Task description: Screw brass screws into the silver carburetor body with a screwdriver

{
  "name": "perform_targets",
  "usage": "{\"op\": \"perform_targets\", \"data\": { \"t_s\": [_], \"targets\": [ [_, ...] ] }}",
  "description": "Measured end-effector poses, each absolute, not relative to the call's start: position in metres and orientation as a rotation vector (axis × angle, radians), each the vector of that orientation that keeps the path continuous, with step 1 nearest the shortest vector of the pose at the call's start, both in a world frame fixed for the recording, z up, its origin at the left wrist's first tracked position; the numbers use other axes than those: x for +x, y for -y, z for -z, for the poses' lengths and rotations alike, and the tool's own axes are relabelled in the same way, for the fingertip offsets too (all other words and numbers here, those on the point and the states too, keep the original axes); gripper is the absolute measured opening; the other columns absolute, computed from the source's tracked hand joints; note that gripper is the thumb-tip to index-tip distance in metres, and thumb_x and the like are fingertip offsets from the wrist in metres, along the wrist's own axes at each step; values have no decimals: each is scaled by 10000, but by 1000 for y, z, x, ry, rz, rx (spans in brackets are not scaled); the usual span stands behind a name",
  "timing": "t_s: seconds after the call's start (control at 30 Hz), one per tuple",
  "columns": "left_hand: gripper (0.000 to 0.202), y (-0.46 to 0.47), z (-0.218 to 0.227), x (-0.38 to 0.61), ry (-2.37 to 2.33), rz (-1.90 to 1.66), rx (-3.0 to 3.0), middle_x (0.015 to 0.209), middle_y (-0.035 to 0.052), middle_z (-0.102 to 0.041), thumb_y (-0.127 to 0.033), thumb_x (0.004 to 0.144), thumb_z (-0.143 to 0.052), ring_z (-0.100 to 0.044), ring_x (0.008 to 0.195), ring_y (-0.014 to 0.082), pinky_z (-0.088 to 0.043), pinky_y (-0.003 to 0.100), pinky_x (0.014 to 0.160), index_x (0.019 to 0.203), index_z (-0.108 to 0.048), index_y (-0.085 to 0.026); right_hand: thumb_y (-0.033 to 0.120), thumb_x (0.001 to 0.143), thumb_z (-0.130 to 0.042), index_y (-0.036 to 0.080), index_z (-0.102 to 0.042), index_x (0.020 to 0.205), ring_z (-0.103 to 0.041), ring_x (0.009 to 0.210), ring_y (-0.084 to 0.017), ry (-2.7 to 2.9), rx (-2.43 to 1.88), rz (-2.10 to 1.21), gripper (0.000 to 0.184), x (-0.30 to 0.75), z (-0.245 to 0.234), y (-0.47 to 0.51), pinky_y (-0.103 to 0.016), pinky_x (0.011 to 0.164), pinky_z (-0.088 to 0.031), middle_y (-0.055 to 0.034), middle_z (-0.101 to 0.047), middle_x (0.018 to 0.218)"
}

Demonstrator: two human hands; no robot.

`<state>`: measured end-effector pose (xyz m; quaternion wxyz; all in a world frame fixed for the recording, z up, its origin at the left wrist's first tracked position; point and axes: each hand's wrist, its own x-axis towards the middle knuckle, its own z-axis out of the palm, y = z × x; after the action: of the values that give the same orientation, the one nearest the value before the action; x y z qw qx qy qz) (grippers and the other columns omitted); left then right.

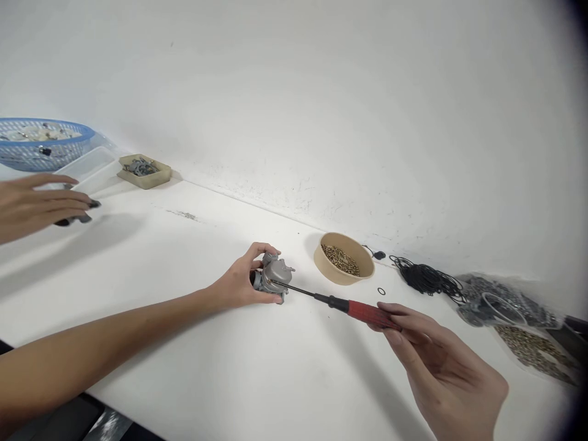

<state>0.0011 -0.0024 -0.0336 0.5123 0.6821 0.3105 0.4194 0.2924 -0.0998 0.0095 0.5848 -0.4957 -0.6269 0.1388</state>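
Note:
My left hand (pixel 241 283) is closed around a small grey metal part (pixel 274 277) that rests on the white table (pixel 193 257). My right hand (pixel 441 367) grips the red handle of a screwdriver (pixel 362 311). Its black shaft reaches left and its tip touches the grey part. A tan bowl (pixel 331 269) full of small brass screws stands just behind the screwdriver.
Another person's hand (pixel 41 202) hovers at the far left near a clear tray (pixel 87 166). A blue basket (pixel 43 144) and a small tan tray of grey parts (pixel 143 170) sit at the back left. Black O-rings (pixel 427 278) and bags of parts (pixel 519 309) lie right.

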Motion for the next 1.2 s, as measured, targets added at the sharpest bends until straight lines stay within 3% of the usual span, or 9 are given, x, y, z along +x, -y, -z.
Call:
{"op": "perform_targets", "data": {
  "t_s": [0.3,0.4,0.53,0.67,0.87,1.03,1.2],
  "targets": [
    [768,0,35,-3,-847,-973,1832,1165,72,-608,-356,647,-898,-648,990,218,-533,340,820,1286,-480,-271,252,821,-764,237,-763,931,-707,933,-265,1417,-1134,-354,111,293,-12,97,-376,708,-643,-78,-738,998],
    [724,-4,30,-6,-841,-940,2002,1220,82,-615,-358,640,-889,-617,1025,223,-521,321,817,1270,-546,-255,244,816,-768,230,-765,945,-686,973,-267,1335,-1080,-438,130,306,-11,90,-374,732,-622,-86,-730,1005],
    [699,-5,23,-6,-724,-912,2192,1283,102,-616,-316,682,-847,-618,1068,239,-522,341,880,1319,-567,-251,257,809,-771,210,-763,960,-690,808,-227,1248,-1041,-555,158,327,-7,77,-349,632,-592,-91,-720,987],
    [780,0,20,-4,-699,-921,2315,1382,105,-576,-272,713,-802,-567,1234,283,-476,417,1052,1431,-496,-281,323,829,-744,212,-769,972,-670,667,-198,1223,-1128,-750,183,336,0,66,-348,582,-573,-65,-718,859],
    [845,5,20,-3,-719,-880,2420,1432,96,-549,-263,746,-766,-557,1261,285,-481,430,1059,1498,-381,-308,391,852,-697,158,-756,918,-575,577,-167,1160,-1329,-986,250,330,12,56,-319,527,-519,-63,-683,703],
    [836,8,22,1,-715,-824,2435,1428,83,-555,-264,748,-763,-558,1257,282,-473,424,1066,1484,-370,-306,489,832,-701,139,-698,884,-565,517,-147,1116,-1372,-1110,354,320,22,52,-308,543,-502,-49,-665,674],
    [772,11,26,3,-653,-850,2389,1405,105,-557,-255,756,-762,-523,1295,290,-449,418,1099,1447,-418,-276,563,769,-756,181,-558,730,-492,538,-125,1229,-1459,-1126,432,312,23,51,-270,545,-441,13,-556,598]
  ]
}}
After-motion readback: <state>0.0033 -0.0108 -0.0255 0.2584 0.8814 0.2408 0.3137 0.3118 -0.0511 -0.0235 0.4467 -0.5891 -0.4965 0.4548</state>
